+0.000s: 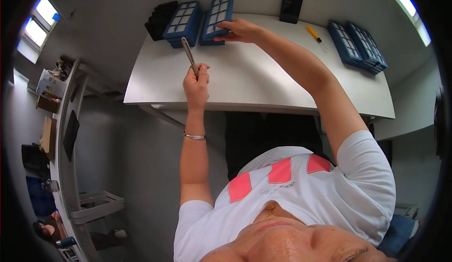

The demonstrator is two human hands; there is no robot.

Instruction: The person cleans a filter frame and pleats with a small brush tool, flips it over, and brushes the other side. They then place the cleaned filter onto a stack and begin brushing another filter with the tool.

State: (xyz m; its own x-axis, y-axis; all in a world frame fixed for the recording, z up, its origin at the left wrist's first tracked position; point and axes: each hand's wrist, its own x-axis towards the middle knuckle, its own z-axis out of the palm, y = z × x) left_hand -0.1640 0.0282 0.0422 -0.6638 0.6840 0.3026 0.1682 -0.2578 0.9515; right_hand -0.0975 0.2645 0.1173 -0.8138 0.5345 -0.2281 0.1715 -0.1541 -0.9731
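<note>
My left hand is closed around a slim silver-grey metal tool, its rounded end pointing up; its exact kind is unclear. My right hand grips the near right edge of a blue-framed filter with white cells. That filter is tilted above another blue filter, mostly hidden beneath it; whether they touch is unclear. Just left stands a stack of blue filters, close to the tool's tip. Black ridged pieces lie beside this stack at the table's far left.
On the white table, a yellow-handled screwdriver lies right of my forearm. More blue filters are stacked at the right end. A black phone is at the back edge. Another person is far left, by a long bench.
</note>
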